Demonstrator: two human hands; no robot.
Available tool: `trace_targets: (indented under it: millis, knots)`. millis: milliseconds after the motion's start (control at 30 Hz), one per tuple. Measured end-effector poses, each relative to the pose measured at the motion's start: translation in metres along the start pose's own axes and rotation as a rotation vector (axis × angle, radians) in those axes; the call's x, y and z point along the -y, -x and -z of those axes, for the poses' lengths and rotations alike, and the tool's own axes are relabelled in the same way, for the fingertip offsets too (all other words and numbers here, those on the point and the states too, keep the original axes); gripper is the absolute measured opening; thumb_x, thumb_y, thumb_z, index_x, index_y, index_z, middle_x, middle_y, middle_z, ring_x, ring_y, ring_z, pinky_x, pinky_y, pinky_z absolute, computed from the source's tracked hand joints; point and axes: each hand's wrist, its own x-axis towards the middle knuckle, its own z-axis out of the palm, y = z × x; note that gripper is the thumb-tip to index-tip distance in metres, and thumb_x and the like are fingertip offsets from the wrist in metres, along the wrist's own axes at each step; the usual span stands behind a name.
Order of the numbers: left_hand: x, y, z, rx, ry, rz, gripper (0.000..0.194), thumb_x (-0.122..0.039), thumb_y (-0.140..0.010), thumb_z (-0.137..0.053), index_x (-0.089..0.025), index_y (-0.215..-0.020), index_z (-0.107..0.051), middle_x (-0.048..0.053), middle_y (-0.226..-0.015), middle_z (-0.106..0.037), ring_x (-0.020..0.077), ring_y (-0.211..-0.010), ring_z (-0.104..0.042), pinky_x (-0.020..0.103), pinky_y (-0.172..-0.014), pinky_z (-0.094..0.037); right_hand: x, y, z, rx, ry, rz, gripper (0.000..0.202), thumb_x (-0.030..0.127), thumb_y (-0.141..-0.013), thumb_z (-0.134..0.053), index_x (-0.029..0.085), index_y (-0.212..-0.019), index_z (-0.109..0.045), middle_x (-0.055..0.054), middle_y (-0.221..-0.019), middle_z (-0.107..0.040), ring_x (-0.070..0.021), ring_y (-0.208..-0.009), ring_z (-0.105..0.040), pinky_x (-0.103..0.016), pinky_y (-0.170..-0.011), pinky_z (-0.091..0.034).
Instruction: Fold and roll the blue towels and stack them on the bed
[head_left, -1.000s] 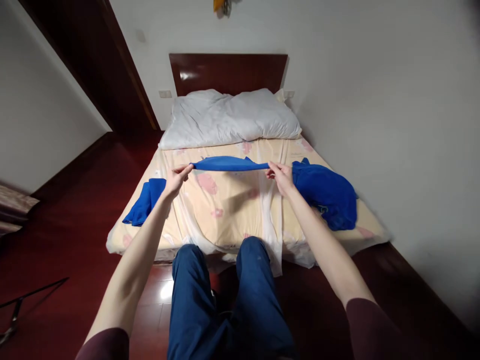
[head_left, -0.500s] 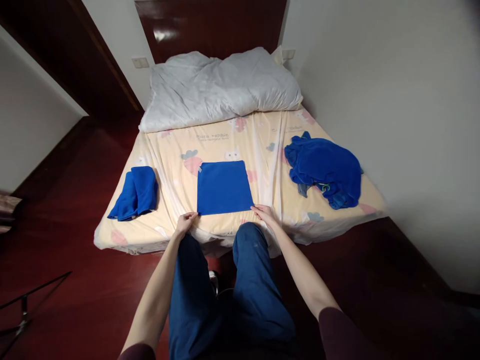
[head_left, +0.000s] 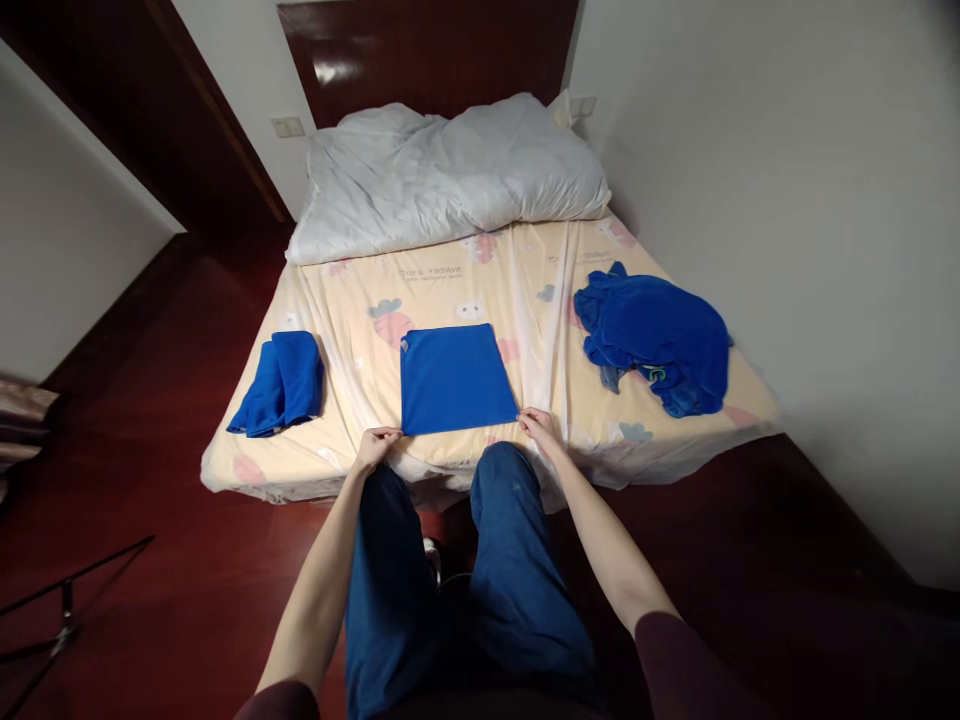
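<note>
A blue cloth [head_left: 459,380] lies flat in a near-square shape at the middle of the bed's front part, a small pale tag at its far left corner. My left hand [head_left: 377,447] pinches its near left corner. The near right corner is held between the fingers of my right hand [head_left: 537,425]. To the left rests a folded blue cloth [head_left: 281,385]. On the right sits a crumpled heap of blue cloths [head_left: 656,335].
The bed [head_left: 345,320] has a patterned sheet under a thin, wrinkled clear cover. A pale quilt [head_left: 450,175] lies bunched by the dark headboard [head_left: 427,50]. A white wall is at the right, and a black stand [head_left: 67,600] is on the floor at lower left.
The near edge of the middle cloth looks slightly wider, with my right hand a little farther from my left. The whole view has shifted slightly. Both hands keep their grip on the corners.
</note>
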Motion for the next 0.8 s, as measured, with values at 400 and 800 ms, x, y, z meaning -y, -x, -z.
trace_targets:
  millis: [400,800]
  knots:
    - [0.013,-0.008,0.001,-0.067,-0.047,-0.114,0.056,-0.061,-0.056,-0.086,-0.011,-0.080,-0.080,-0.002,-0.050,-0.047,0.0097,-0.052,-0.033,0.025,-0.051,-0.023,0.000,-0.001,0.000,-0.006,-0.048,-0.020,0.058,0.064,-0.053,-0.084,0.016,-0.084,-0.074,0.005,-0.056,-0.050,-0.0102,-0.054,-0.038,-0.025,-0.048,-0.024]
    - [0.014,-0.010,0.001,0.007,-0.045,-0.131,0.045,-0.056,-0.059,-0.078,-0.013,-0.073,-0.077,-0.002,-0.052,-0.050,0.0087,-0.053,-0.036,0.022,-0.053,-0.027,-0.010,-0.006,0.003,-0.041,-0.081,0.016,0.047,0.057,-0.057,-0.081,0.017,-0.079,-0.071,0.005,-0.055,-0.047,-0.0094,-0.053,-0.037,-0.025,-0.048,-0.021]
